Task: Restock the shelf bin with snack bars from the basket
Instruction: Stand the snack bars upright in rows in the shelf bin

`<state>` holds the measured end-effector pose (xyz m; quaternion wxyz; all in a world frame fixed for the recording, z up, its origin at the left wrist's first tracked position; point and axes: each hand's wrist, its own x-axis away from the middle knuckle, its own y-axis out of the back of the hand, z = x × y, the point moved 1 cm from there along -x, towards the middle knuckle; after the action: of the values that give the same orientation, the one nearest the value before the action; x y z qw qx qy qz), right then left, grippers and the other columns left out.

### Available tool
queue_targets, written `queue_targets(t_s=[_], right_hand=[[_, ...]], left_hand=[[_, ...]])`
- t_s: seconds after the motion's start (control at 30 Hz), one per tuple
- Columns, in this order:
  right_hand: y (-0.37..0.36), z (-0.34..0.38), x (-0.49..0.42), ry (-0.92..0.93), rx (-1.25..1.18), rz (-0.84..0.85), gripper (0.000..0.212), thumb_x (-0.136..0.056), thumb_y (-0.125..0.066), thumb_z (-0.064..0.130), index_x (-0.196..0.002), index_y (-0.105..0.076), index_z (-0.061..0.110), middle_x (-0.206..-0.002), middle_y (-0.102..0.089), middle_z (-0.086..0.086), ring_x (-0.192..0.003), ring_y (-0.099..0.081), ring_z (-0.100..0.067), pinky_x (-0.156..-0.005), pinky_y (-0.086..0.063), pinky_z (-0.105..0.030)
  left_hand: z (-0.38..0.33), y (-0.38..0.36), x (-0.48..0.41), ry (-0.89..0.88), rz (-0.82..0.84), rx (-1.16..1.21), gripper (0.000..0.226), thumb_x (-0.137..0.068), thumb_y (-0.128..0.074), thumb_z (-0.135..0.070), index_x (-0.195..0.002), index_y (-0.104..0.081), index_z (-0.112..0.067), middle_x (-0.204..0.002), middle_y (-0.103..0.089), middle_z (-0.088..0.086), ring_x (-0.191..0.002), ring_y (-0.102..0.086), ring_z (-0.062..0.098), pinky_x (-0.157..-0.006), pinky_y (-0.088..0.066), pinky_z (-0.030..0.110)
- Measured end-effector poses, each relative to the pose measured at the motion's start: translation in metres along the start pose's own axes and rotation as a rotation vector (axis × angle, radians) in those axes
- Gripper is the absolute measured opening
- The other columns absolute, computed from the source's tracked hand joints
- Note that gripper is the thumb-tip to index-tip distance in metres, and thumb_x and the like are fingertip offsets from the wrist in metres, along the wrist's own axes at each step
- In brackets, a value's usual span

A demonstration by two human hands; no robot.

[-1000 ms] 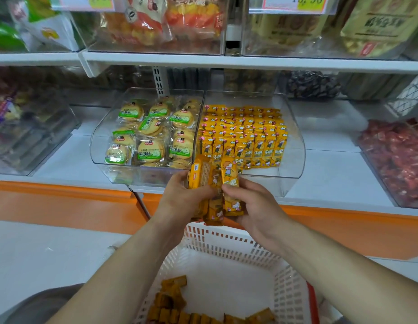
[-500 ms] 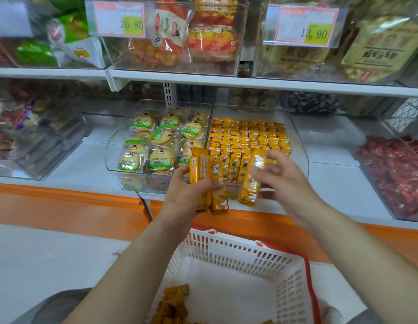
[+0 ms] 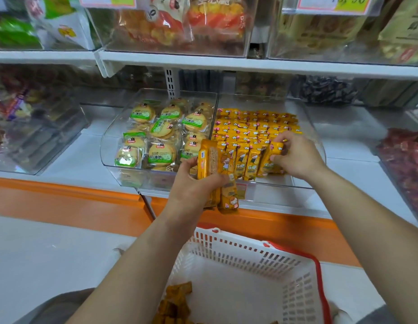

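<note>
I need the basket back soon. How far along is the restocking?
Done: rows of bars fill most of the bin. In hand: the right hand sets one bar in the front row; the left hand grips a bunch. Left: loose bars lie in the basket.

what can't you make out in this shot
Head view only:
Count of bars in the left hand: the hand covers them.
Bars left in the basket: cut off by the bottom edge.
Price tag: cut off by the top edge, blurred.
Bin row under the right hand: hidden by it.
</note>
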<state>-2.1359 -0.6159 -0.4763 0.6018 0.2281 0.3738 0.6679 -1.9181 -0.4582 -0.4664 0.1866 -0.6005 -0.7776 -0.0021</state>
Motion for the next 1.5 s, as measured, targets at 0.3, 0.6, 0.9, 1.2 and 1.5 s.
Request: queue_targets(t_s=[0.3,0.6,0.9,1.2,1.5], right_hand=[[-0.025,-0.005,-0.012,-0.005,0.008,-0.011,0.049,-0.08,-0.081,0.019,-0.123,-0.057,0.017,-0.072,-0.061,0.004,-0.084,-0.06,-0.024,-0.074,-0.045,-0.03],[0.018,0.027,0.039,0.124,-0.046,-0.104,0.024,-0.088,-0.067,0.027,-0.11,-0.058,0.031,-0.091,-0.061,0.013,-0.08,-0.064,-0.008,-0.067,-0.052,-0.028],[-0.007,0.075,0.113,0.034,-0.628,0.579,0.062,-0.083,-0.08,0.019,-0.119,-0.046,0.057,-0.105,-0.066,0.008,-0.085,-0.074,-0.015,-0.069,-0.062,-0.032],[-0.002,0.068,0.109,-0.107,-0.777,0.539,0.066,-0.068,-0.086,0.02,-0.122,-0.051,0.036,-0.113,-0.062,-0.01,-0.086,-0.074,-0.028,-0.068,-0.061,-0.04],[0.053,0.041,0.063,0.066,-0.288,0.172,0.034,-0.076,-0.084,0.018,-0.095,-0.059,0.031,-0.1,-0.065,0.0,-0.072,-0.068,-0.02,-0.076,-0.054,-0.04]], left_hand=[[0.012,-0.011,-0.006,0.024,-0.014,-0.043,0.072,-0.075,-0.084,-0.006,-0.135,-0.05,-0.026,-0.102,-0.078,0.002,-0.094,-0.077,0.028,-0.089,-0.059,0.058],[0.015,-0.003,0.001,-0.003,0.009,-0.046,0.064,-0.073,-0.083,-0.006,-0.126,-0.055,-0.028,-0.095,-0.079,0.0,-0.086,-0.078,0.025,-0.07,-0.063,0.045],[0.017,-0.006,0.015,0.01,0.09,0.067,0.049,-0.082,-0.077,-0.007,-0.128,-0.061,-0.016,-0.114,-0.074,0.02,-0.101,-0.073,0.043,-0.084,-0.06,0.061],[0.013,-0.002,0.02,0.022,0.16,0.098,0.054,-0.075,-0.079,-0.026,-0.127,-0.066,-0.018,-0.118,-0.075,0.012,-0.104,-0.075,0.033,-0.076,-0.063,0.042],[0.013,-0.002,0.017,0.017,0.133,0.031,0.078,-0.062,-0.084,-0.033,-0.134,-0.057,-0.026,-0.112,-0.078,-0.001,-0.1,-0.077,0.022,-0.075,-0.062,0.033]])
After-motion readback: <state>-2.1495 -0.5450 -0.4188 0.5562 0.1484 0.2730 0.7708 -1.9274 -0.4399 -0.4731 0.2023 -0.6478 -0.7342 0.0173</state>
